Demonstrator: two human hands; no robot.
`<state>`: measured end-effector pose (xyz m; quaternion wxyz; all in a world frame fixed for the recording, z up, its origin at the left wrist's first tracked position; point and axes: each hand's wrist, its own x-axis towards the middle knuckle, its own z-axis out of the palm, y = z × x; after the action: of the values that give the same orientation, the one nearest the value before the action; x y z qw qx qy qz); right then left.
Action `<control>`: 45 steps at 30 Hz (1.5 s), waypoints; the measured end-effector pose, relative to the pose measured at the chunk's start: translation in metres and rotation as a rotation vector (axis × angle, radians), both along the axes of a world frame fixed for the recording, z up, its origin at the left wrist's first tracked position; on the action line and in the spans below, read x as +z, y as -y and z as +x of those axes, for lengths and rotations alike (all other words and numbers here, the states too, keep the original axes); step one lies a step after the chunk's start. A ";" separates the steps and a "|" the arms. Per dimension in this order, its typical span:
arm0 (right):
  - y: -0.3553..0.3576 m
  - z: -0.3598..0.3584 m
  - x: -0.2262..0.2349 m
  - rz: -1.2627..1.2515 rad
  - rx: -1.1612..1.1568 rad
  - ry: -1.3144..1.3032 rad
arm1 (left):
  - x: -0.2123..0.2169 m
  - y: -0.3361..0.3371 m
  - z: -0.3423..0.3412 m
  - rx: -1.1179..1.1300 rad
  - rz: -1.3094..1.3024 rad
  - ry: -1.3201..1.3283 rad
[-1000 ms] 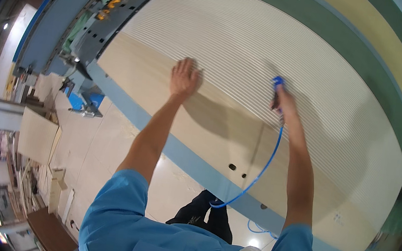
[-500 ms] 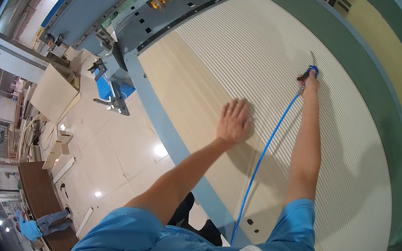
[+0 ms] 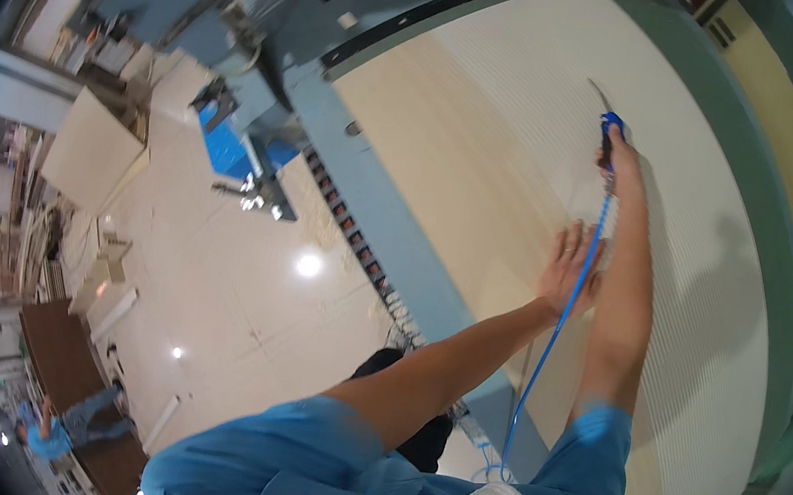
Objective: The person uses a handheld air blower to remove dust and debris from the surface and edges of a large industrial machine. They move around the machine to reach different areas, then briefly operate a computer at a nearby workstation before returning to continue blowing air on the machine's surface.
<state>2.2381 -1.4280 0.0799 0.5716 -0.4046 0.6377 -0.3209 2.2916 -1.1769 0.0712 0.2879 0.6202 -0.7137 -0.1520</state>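
A large cream panel with fine grooves (image 3: 529,135) lies flat on a blue-green machine bed. My left hand (image 3: 569,269) rests palm-down on the panel, fingers spread. My right hand (image 3: 616,156) reaches further out over the panel and grips a blue air-gun tool (image 3: 609,130) with a thin metal nozzle pointing away from me. A blue hose (image 3: 554,336) runs from the tool back along my right arm to the floor near my legs.
The machine's blue frame edge (image 3: 390,217) runs between me and the panel. A blue machine head (image 3: 241,144) stands at left. Pale boards (image 3: 92,151) are stacked on the shiny floor. Another person in blue (image 3: 58,424) works at a dark table at lower left.
My view has swung right and tilted. My right hand has stretched further along the panel with the tool, and my left hand has slid over next to my right forearm.
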 end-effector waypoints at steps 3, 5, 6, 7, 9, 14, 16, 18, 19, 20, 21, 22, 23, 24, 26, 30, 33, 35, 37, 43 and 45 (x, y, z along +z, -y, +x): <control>-0.051 -0.006 0.026 0.057 0.233 -0.073 | 0.002 -0.005 0.030 -0.195 -0.009 0.020; -0.095 -0.010 0.047 0.128 0.303 -0.118 | -0.004 -0.010 0.070 -0.352 0.039 0.062; -0.122 -0.018 0.058 0.172 0.311 -0.146 | -0.008 -0.016 0.091 -0.315 -0.053 0.047; -0.152 -0.026 0.070 0.187 0.288 -0.147 | -0.014 -0.022 0.118 -0.318 -0.036 0.069; -0.214 -0.040 0.085 0.212 0.201 -0.175 | -0.030 -0.030 0.177 -0.298 -0.108 0.125; -0.393 -0.103 0.125 0.252 0.133 -0.294 | -0.051 -0.022 0.305 -0.085 -0.116 0.376; -0.479 -0.129 0.138 0.244 -0.046 -0.375 | -0.048 -0.010 0.323 -0.027 -0.055 0.483; -0.565 -0.152 0.145 0.252 -0.251 -0.477 | -0.043 -0.008 0.313 -0.105 0.010 0.433; -0.611 -0.158 0.145 0.210 -0.309 -0.451 | -0.046 -0.022 0.291 -0.016 -0.101 0.433; -0.656 -0.163 0.144 0.244 -0.426 -0.506 | -0.045 -0.036 0.273 -0.107 -0.155 0.462; -0.698 -0.168 0.143 0.221 -0.513 -0.516 | -0.042 -0.051 0.251 -0.168 -0.144 0.513; -0.734 -0.173 0.141 0.226 -0.596 -0.527 | -0.044 -0.067 0.226 -0.238 -0.213 0.509; -0.775 -0.181 0.141 0.184 -0.731 -0.524 | -0.045 -0.091 0.197 -0.302 -0.235 0.524; -0.817 -0.190 0.144 0.186 -0.882 -0.512 | -0.045 -0.116 0.173 -0.392 -0.245 0.480; -0.891 -0.213 0.148 0.154 -1.172 -0.726 | -0.044 -0.170 0.116 -0.576 -0.250 0.400; -1.019 -0.247 0.148 0.008 -1.620 -0.756 | -0.023 -0.316 -0.007 -0.976 -0.105 0.211; -1.088 -0.259 0.133 -0.144 -1.865 -0.510 | 0.008 -0.484 -0.094 -1.389 0.509 -0.127; -1.135 -0.243 0.110 -0.483 -1.857 -0.121 | 0.031 -0.598 -0.129 -1.825 0.632 -0.159; -1.179 -0.223 0.085 -0.571 -2.057 0.273 | 0.057 -0.693 -0.149 -2.072 1.450 -0.089; -1.298 -0.104 -0.023 -0.678 -2.204 0.886 | 0.064 -0.814 -0.166 -1.835 1.776 0.354; -1.298 -0.062 -0.060 -0.467 -2.305 0.755 | 0.037 -0.838 -0.191 -1.648 1.848 0.253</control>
<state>2.1759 -0.1300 0.0195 0.0173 0.4193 0.3444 -0.8398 2.1005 -0.3385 0.1082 -0.5078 -0.0316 -0.5386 -0.6716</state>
